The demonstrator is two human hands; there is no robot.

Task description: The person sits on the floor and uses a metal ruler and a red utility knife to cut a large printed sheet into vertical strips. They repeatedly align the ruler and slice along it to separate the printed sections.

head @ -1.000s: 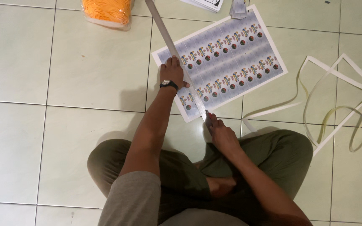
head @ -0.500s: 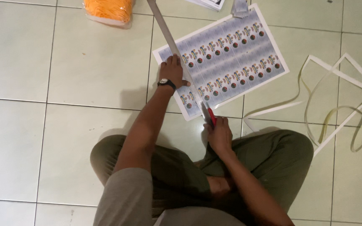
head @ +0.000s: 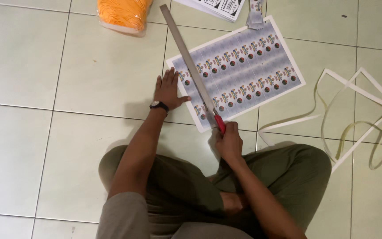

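Our left hand point(head: 168, 90) lies spread flat, pinning the long metal ruler point(head: 189, 62) on the printed sticker sheet point(head: 244, 66) on the floor tiles point(head: 45, 66). Our right hand point(head: 229, 142) grips a red-handled cutter point(head: 219, 124) at the sheet's near edge. We judge a cut beginning; next needs steady pressure. No containers show; an orange bundle point(head: 122, 13) sits beyond.

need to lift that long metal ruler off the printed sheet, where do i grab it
Grip the long grey metal ruler at its bare far end, coming from the left edge. That end juts past the printed sticker sheet onto tile; the near part lies beside the left hand and red-handled cutter.
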